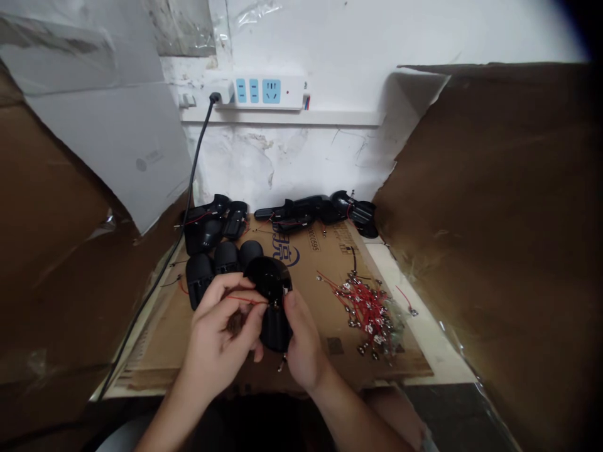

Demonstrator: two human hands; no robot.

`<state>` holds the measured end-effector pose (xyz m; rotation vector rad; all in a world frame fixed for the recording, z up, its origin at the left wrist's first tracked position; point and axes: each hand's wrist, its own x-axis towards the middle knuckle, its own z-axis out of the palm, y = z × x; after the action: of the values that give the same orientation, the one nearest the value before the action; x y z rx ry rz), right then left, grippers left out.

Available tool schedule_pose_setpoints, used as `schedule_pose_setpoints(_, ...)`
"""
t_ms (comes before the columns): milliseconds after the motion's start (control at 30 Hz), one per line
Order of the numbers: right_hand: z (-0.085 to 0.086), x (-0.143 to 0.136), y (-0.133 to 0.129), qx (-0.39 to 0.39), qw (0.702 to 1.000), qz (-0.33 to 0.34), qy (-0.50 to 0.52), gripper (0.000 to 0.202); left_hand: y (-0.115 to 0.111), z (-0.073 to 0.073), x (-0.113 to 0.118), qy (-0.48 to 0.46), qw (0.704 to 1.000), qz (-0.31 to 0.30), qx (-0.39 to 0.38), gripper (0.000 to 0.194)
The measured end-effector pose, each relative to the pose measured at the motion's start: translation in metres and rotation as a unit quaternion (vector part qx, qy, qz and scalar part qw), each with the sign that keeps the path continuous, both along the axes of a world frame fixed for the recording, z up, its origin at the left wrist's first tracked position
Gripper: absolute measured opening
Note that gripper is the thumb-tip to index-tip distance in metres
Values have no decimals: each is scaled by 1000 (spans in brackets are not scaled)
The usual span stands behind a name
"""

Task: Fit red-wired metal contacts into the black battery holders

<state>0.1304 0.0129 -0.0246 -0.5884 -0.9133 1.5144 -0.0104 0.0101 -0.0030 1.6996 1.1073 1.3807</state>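
Note:
Between my hands is a glossy black plastic housing (270, 277) with a rounded top and a narrower lower part. My right hand (304, 342) grips it along its right side, thumb near the middle. With its fingers pinched, my left hand (225, 329) holds a thin red wire (242, 299) against the housing's left side, where small metal parts show at the centre. A small metal piece (282, 362) sticks out below the housing. My left fingers partly cover the wire's ends.
A pile of red wires with metal contacts (367, 314) lies right on the cardboard sheet (311, 263). More black housings (202, 235) stand along the back and left. A black cable (188, 201) runs down from the power strip (268, 92). Cardboard walls (499, 207) rise at both sides.

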Motion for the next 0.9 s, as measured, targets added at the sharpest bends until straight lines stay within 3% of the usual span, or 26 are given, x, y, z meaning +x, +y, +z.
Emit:
schedule_pose_setpoints(33,-1,0,0,4,1000,11,3,53,1,1,1,-26,999,-4,-35,6)
schedule_pose_setpoints(133,-5,0,-1,13,1000,25,0,52,4,6,2,-94,983,-31,-154,19)
schedule_pose_setpoints(233,-12,-1,-1,17,999,20,-25,53,7,10,1,-174,944,-54,-274,26)
schedule_pose_setpoints(333,-18,-1,-1,11,998,16,-62,55,9,13,3,-239,907,-48,-344,33)
schedule_pose_setpoints(467,-23,-3,0,-4,997,13,-75,57,10,12,7,-265,894,-31,-359,38)
schedule_pose_setpoints(900,-28,-4,-1,-27,997,10,-66,58,6,-2,9,-259,914,-31,-311,31)
